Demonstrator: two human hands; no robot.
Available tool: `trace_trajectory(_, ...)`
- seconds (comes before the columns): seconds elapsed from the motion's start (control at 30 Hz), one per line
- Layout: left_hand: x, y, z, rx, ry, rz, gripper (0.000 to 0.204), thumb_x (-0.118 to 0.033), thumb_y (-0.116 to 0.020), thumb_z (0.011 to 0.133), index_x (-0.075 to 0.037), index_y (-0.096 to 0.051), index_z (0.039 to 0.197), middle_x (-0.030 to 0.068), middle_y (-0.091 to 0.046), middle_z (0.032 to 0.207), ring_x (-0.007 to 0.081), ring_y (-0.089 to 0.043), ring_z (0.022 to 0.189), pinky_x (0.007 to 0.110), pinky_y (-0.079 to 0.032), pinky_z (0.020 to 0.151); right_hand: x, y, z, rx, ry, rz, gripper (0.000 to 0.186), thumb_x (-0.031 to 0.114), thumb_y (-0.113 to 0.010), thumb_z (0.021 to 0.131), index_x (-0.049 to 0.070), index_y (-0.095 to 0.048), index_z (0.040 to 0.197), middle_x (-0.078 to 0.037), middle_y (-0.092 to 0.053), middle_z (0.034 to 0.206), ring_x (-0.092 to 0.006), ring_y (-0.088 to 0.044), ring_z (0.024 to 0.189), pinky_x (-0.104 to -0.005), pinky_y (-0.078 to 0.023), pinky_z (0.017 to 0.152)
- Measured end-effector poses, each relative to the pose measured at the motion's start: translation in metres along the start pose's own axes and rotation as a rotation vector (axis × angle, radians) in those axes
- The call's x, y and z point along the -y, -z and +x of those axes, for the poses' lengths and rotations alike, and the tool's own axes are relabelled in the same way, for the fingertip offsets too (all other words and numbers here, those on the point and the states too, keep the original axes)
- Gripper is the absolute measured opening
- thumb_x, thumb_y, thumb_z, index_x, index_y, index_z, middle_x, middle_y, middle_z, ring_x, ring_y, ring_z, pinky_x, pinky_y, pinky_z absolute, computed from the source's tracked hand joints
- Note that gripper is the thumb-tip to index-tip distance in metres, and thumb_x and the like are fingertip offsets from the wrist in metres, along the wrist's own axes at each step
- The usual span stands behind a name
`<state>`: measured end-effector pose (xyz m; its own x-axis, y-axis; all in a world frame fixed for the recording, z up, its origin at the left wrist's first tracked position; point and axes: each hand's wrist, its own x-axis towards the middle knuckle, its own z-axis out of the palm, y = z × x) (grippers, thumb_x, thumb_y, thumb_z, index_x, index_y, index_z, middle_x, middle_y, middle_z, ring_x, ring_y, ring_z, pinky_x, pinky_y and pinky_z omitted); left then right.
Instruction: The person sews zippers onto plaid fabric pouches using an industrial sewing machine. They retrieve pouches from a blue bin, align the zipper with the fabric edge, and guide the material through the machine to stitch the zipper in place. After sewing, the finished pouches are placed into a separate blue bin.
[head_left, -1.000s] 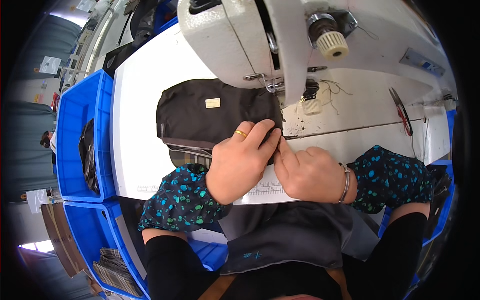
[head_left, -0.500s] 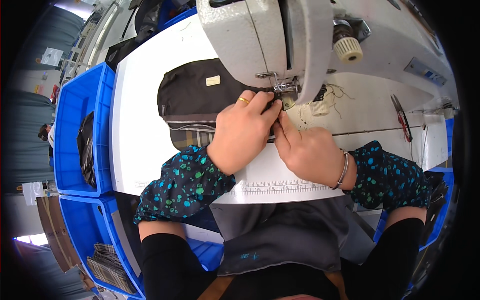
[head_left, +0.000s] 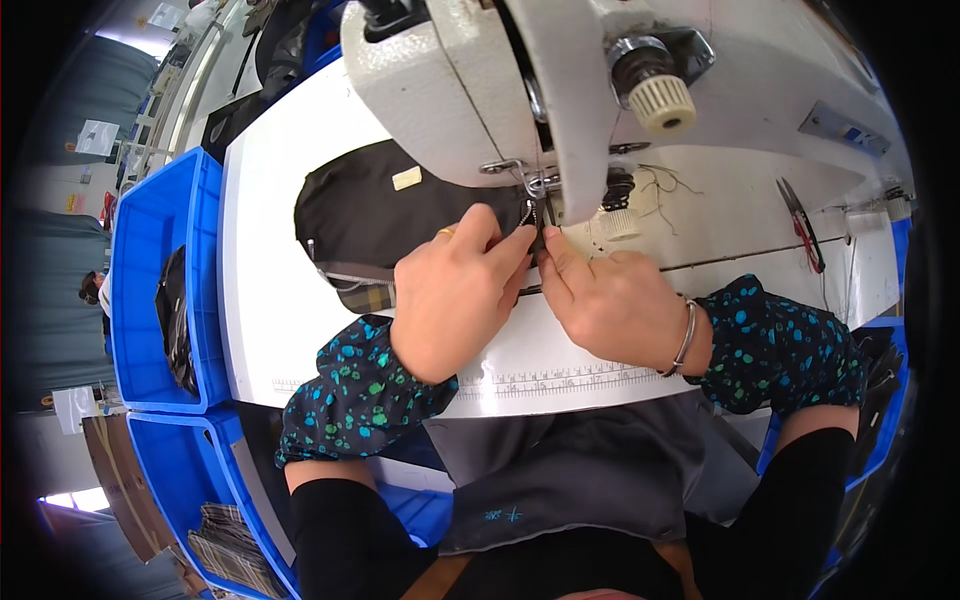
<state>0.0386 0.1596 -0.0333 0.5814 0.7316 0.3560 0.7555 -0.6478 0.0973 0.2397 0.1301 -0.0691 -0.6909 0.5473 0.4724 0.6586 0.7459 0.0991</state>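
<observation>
A dark fabric piece (head_left: pixel 360 210) with a small pale label, a zipper and a plaid strip (head_left: pixel 366 298) lies on the white sewing table (head_left: pixel 262 330). Its right edge reaches the presser foot (head_left: pixel 538 183) of a white sewing machine (head_left: pixel 450 70). My left hand (head_left: pixel 450 295), with a ring, is closed on that edge, fingertips just in front of the foot. Close beside it, my right hand (head_left: pixel 612 305) pinches the same edge between thumb and fingers. Part of the zipper shows near the foot; the fabric under my left palm is hidden.
Red-handled thread snips (head_left: pixel 803 235) lie on the table at the right, with loose threads (head_left: pixel 665 195) beside the machine. Along the left stand two blue bins (head_left: pixel 206 300), one with dark pieces, one with folded plaid cloth (head_left: pixel 235 545). A printed ruler (head_left: pixel 560 378) runs along the front edge.
My left hand has shifted slightly left and nearer to me, and the fabric has turned a little with it. More zipper shows by the foot. The view itself has shifted slightly.
</observation>
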Motion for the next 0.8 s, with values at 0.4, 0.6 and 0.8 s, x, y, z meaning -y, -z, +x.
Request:
trace_trajectory(0.4, -0.007, -0.008, -0.008, -0.03, -0.004, -0.03, 0.04, -0.004, -0.076, 0.069, -0.013, -0.079, 0.108, 0.0008, -0.054, 0.082, 0.0177, -0.06, 0.063, 0.033, -0.048, 0.052, 0.005, -0.003, -0.005, -0.049, 0.054, 0.071, 0.024, 0.015, -0.066, 0.075, -0.004, -0.072, 0.09, -0.03, -0.072, 0.105, -0.0136, -0.061, 0.05, -0.0281, -0.047, 0.046)
trace_trajectory(0.6, -0.016, -0.004, -0.007, -0.039, -0.067, 0.118, 0.041, -0.005, -0.075, 0.069, -0.014, -0.079, 0.108, -0.0011, -0.057, 0.087, 0.0156, -0.061, 0.065, 0.03, -0.048, 0.051, 0.005, -0.002, -0.005, -0.031, 0.06, 0.104, 0.023, 0.015, -0.066, 0.076, -0.004, -0.071, 0.089, -0.031, -0.072, 0.105, -0.0137, -0.061, 0.049, -0.0282, -0.047, 0.045)
trace_trajectory(0.8, -0.01, -0.003, -0.003, -0.054, -0.086, 0.089, 0.04, -0.006, -0.075, 0.068, -0.017, -0.08, 0.105, -0.0027, -0.064, 0.096, 0.0171, -0.063, 0.078, 0.029, -0.051, 0.058, 0.005, -0.002, -0.005, -0.017, 0.075, 0.114, 0.025, 0.014, -0.066, 0.077, -0.006, -0.071, 0.091, -0.033, -0.071, 0.104, -0.0144, -0.061, 0.048, -0.0289, -0.048, 0.044)
